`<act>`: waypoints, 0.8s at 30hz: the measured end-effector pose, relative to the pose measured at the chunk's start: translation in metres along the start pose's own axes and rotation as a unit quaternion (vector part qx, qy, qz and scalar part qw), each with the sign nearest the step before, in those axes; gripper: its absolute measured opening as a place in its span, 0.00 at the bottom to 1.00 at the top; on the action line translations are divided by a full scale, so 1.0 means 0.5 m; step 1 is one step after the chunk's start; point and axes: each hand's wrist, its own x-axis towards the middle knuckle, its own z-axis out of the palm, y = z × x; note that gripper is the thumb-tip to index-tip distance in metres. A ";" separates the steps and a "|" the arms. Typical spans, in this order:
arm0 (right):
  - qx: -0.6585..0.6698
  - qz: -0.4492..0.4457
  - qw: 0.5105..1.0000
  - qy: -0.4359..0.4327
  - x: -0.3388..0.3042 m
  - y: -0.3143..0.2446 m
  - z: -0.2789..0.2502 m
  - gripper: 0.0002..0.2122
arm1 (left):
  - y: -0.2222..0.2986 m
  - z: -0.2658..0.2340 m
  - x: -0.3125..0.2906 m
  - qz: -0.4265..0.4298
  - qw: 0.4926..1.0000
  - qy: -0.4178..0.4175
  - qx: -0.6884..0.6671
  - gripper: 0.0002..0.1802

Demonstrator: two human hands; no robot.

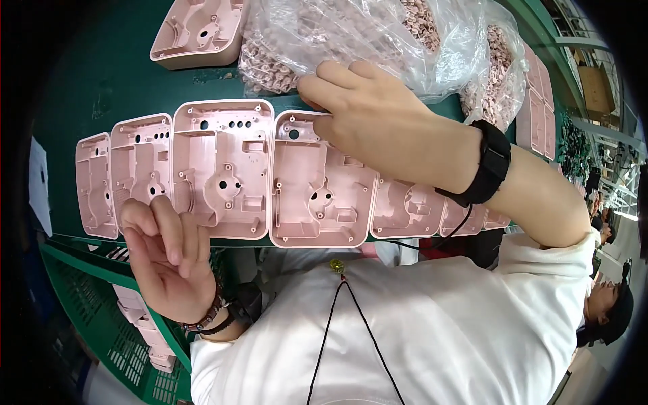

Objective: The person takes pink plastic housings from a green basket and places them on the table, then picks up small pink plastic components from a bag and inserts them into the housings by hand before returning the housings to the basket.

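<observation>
Head view: a row of pink plastic housings (293, 202) lies along the near edge of a green worktop (74, 101). The housings stand side by side, open faces up, exposing ribs, bosses and round holes.

Right hand (371, 111): extends from the right across the row, back of the hand up. It is positioned over the upper part of the fourth housing from the left, with its fingers bent downward beside the lower edge of a clear plastic bag (324, 34). The fingertips are partly hidden; whether they grip a part cannot be determined. A black wristband (496, 162) encircles this wrist.

Left hand (165, 277): located at the near edge of the row, in front of the second and third housings. The palm is turned up and the fingers are loosely curled, not closed into a fist. Contact with the housings cannot be confirmed. A beaded bracelet (206, 317) is worn at the wrist.

Surroundings: the bag contains many small pink parts (422, 27) and lies beyond the row. A separate housing (185, 40) sits to its left. A green slatted crate (81, 297) containing pink pieces (145, 324) stands at lower left, below the worktop.
</observation>
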 end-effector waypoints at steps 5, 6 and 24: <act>0.007 -0.027 1.000 -0.004 -0.008 0.014 -0.019 0.06 | -0.002 0.012 0.004 0.031 0.999 0.038 -0.008 0.09; 0.006 -0.027 1.000 -0.003 -0.009 0.011 -0.021 0.06 | -0.002 0.016 0.003 0.030 0.999 0.042 0.003 0.10; 0.158 0.028 0.981 0.110 -0.014 -0.071 -0.080 0.11 | -0.017 0.051 -0.010 -0.102 0.993 0.039 0.045 0.26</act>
